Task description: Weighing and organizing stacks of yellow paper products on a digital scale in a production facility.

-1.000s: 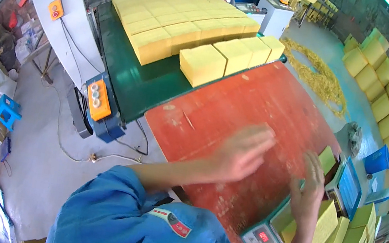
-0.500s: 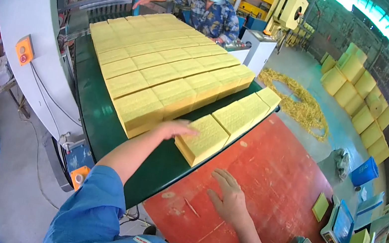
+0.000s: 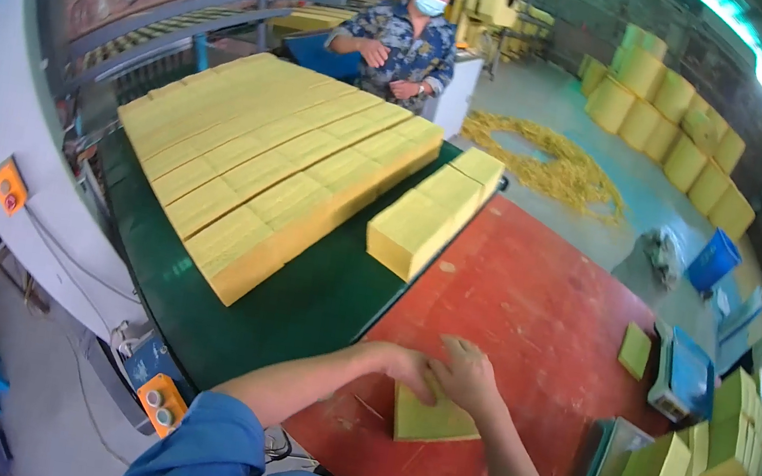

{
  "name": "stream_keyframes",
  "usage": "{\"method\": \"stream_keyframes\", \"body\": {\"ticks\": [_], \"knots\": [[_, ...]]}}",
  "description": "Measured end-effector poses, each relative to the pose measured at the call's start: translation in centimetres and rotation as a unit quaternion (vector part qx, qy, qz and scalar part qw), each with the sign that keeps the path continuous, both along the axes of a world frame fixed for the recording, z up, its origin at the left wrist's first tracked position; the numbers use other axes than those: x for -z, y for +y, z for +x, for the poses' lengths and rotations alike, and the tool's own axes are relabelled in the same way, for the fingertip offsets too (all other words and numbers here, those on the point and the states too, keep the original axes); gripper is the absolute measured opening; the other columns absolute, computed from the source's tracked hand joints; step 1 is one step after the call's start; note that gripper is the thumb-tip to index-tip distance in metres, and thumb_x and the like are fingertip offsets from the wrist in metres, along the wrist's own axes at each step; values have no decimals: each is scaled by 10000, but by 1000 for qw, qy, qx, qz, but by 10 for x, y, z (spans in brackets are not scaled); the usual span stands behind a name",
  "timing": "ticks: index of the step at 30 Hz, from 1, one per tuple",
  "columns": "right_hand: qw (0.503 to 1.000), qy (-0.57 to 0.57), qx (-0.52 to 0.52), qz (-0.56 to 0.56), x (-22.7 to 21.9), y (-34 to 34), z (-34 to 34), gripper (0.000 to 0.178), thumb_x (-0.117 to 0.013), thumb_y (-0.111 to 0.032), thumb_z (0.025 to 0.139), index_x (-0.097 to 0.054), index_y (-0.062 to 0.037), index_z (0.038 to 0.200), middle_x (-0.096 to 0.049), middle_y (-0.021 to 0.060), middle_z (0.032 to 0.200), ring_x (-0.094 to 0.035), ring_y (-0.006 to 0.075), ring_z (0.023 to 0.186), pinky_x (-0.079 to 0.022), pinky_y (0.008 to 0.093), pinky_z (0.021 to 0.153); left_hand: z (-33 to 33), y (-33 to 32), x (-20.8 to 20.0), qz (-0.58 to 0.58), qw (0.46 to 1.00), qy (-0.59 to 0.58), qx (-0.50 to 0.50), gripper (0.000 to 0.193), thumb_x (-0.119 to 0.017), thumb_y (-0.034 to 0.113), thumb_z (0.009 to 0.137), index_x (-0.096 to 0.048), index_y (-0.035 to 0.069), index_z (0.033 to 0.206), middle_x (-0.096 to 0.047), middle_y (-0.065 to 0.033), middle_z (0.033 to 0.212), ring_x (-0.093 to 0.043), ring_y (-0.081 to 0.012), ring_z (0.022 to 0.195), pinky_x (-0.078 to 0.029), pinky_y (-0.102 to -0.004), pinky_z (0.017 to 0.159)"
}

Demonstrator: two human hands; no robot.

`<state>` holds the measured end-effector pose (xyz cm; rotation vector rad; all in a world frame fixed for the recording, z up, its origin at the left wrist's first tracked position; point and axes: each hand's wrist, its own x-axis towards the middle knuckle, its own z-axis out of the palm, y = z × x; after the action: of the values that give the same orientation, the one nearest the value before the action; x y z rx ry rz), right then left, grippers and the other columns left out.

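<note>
A squared stack of yellow paper (image 3: 434,421) lies on the red tabletop (image 3: 553,308) close in front of me. Over its far end, my left hand (image 3: 409,368) bends down with its fingers closed against the paper, their tips partly hidden. My right hand (image 3: 469,374) meets it from the other side, thumb and fingers curled in over the same end; the two hands overlap. Beside the table, a short row of yellow paper stacks (image 3: 435,209) sits along the edge of the green conveyor belt (image 3: 313,299). A large block of such stacks (image 3: 264,162) covers the belt further left.
Across the belt stands a co-worker (image 3: 400,44) in a mask. A scale (image 3: 607,469) bearing yellow stacks is at the near right, and a blue-topped scale (image 3: 684,372) is behind it. An orange switch box (image 3: 162,402) sits at the belt's near corner.
The nearest paper stack of the row has left the belt and now lies on the red table under my hands. Both hands have come together. The co-worker's outstretched arm has drawn in.
</note>
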<state>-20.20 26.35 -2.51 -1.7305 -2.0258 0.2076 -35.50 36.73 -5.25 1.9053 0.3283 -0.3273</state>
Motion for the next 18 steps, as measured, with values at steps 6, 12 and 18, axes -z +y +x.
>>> {"method": "stream_keyframes", "body": {"ticks": [6,12,18], "knots": [[972,62,68,-215,-12,-136,65,553,-595,-454,892,-579,-48,1267,-703,212,1004,-663,413,967,-515,471,859,66,-93,-9,28,994,-83,61,770,-778,397,779,-487,36,1394,-517,-172,1405,-479,-268,1306,-368,-354,1093],[951,40,83,-295,-4,-216,95,671,-503,-587,905,-497,-98,1363,-695,215,1077,-663,397,1008,-508,488,880,63,-188,16,137,879,-295,-349,792,-733,271,838,-344,10,1476,-339,-192,1535,-315,-304,1433,-289,-423,1156],[963,65,50,-257,15,-231,65,645,-505,-600,910,-564,-53,1246,-695,229,1022,-672,399,950,-514,484,847,-12,-346,-4,-157,699,-214,-664,797,-666,205,896,-207,-48,1497,-402,-191,1447,-449,-260,1303,-378,-412,1067]]}}
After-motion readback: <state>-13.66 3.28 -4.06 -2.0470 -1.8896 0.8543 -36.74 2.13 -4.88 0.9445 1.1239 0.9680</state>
